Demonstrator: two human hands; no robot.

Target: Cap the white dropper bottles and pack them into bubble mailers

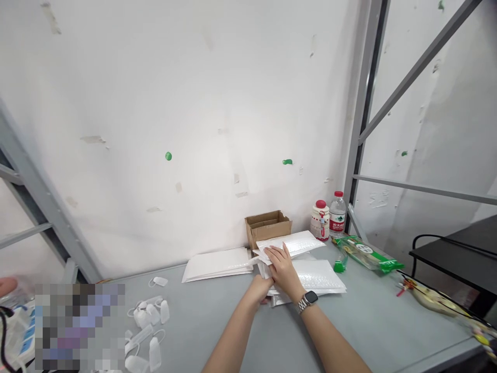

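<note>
Two stacked groups of white bubble mailers lie by my hands: an upper mailer tilted toward the back and a lower pile in front of it. My right hand, with a watch on its wrist, lies across the left ends of the mailers, fingers stretched out over them. Close beside it, my left hand is closed at the left edge of the mailers and seems to grip them there; its fingertips are mostly hidden. Flat white mailers rest to the left, against the wall.
Behind the mailers stands an open cardboard box. A white bottle with a red cap and a water bottle are to its right. A green package lies further right. Several small white looped pieces are scattered at left.
</note>
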